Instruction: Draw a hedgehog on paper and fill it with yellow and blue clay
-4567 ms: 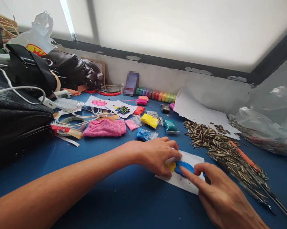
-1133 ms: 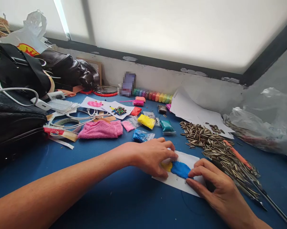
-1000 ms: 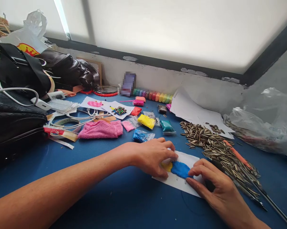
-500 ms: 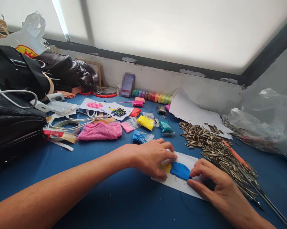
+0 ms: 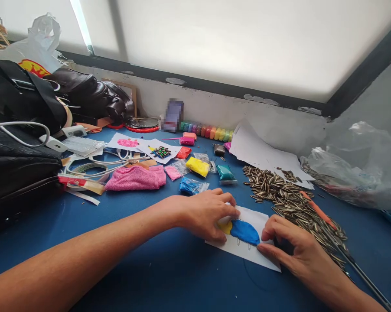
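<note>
A small white paper point(image 5: 262, 259) lies on the table with modelling clay pressed onto a pencil drawing. The blue clay point(image 5: 245, 232) forms a long rounded shape, and the yellow clay point(image 5: 226, 227) adjoins its left end. Two small drawn legs show below the blue part. My left hand point(image 5: 211, 213) rests on the paper's left side, fingers and thumb spread around the yellow clay and partly covering it. At the blue clay's right tip is my right hand point(image 5: 291, 245), thumb and forefinger slightly apart, the thumb at the clay's edge.
Sunflower seeds point(image 5: 286, 190) are heaped at the right, with an orange-handled tool point(image 5: 319, 211) across them. Beyond my left hand lie clay packets in blue point(image 5: 193, 185), yellow point(image 5: 197, 166) and teal point(image 5: 226, 173). A pink cloth point(image 5: 135, 177) and black bags point(image 5: 20, 160) are left.
My right thumb and forefinger have parted slightly and moved a little right from the blue clay's tip, showing more of its edge. My left hand stays on the paper.
</note>
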Available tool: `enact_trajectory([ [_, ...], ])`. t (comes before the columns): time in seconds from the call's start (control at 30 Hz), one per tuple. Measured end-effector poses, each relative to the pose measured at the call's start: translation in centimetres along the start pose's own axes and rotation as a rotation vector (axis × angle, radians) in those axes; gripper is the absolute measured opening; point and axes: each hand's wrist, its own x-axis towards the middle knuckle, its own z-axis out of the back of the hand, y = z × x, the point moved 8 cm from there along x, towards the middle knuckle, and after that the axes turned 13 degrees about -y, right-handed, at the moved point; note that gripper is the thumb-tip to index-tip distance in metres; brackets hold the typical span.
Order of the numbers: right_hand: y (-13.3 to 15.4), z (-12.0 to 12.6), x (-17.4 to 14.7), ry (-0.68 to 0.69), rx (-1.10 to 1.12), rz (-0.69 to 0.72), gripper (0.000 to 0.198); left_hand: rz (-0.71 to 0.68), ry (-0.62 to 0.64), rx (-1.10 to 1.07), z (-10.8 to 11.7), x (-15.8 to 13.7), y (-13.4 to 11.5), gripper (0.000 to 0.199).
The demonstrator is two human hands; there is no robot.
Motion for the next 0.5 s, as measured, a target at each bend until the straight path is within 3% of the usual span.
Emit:
enact_trajectory([
  [0.3, 0.3, 0.4, 0.3, -0.017, -0.021, 0.025, 0.025, -0.01, -0.011, -0.004, 0.2, 0.1, 0.0, 0.048],
  [0.4, 0.7, 0.7, 0.3, -0.059, -0.001, 0.069, 0.027, -0.005, -0.006, -0.006, 0.1, 0.0, 0.1, 0.049],
  [0.5, 1.2, 1.1, -0.1, -0.143, -0.008, 0.172, 0.018, -0.015, -0.008, -0.014, 0.1, 0.0, 0.0, 0.047],
])
